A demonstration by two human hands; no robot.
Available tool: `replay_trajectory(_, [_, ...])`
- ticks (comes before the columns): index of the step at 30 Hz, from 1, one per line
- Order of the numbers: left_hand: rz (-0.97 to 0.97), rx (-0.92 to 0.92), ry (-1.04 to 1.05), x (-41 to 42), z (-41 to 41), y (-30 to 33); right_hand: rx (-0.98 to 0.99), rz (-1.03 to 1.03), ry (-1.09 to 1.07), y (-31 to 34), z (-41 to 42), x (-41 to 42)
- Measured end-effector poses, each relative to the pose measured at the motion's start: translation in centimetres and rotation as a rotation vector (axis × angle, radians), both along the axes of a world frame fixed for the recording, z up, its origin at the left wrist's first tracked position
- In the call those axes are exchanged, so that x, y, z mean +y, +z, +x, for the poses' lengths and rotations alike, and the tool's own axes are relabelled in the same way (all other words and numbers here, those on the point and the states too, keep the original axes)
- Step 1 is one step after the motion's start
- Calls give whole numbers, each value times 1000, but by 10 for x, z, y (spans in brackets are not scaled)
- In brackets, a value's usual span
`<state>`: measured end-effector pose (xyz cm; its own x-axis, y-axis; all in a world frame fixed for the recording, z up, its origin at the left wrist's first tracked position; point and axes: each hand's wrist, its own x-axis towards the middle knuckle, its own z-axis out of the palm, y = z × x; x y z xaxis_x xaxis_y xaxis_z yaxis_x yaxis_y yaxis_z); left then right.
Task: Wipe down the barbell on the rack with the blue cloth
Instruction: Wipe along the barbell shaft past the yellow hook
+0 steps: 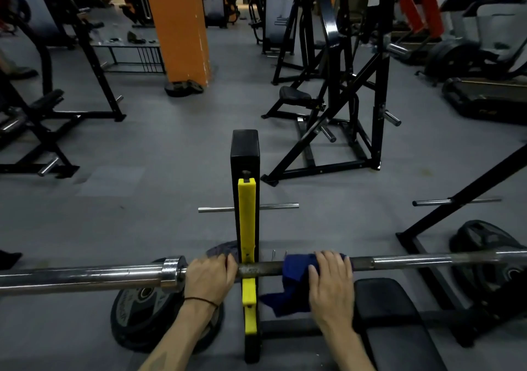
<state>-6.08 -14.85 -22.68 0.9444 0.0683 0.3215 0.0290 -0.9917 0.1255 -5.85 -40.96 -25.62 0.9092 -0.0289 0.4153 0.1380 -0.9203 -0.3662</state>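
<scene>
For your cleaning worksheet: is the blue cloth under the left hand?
No: the right hand presses the blue cloth on the barbell.

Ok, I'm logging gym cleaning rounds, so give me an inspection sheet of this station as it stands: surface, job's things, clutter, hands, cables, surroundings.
Surface: grey gym floor; black bench pad beneath the bar.
Job's things: barbell lies across the rack upright with its yellow liner; blue cloth is draped over the shaft, right of the upright.
Clutter: weight plate on the floor under the left sleeve; another plate at right.
Hands: left hand grips the bare shaft beside the collar; right hand grips the cloth round the bar.
Cables: nothing seen.
Surroundings: orange pillar, black machines, treadmill at far right.
</scene>
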Motion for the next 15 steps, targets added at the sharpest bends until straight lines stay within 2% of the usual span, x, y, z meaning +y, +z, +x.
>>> replay_trajectory(2, [-32,15,31,-3,4,4,34,88,-141,0,0,46])
replay_trajectory(5, [-51,52,47,-5,7,7,-12,23,140,-1,-11,99])
replay_trajectory(7, [-57,90,53,-5,6,7,-21,-90,314,0,-7,74])
replay_trajectory(8, [-47,94,64,-5,7,6,-51,-140,334,-2,-3,53])
replay_trajectory(11, [-57,80,87,-4,7,3,-90,-102,154,-3,6,0])
replay_trajectory(13, [-46,57,93,-5,7,1,-44,-6,-23,-1,7,17])
replay_trajectory(15, [-41,83,75,-3,9,3,7,37,-33,2,1,63])
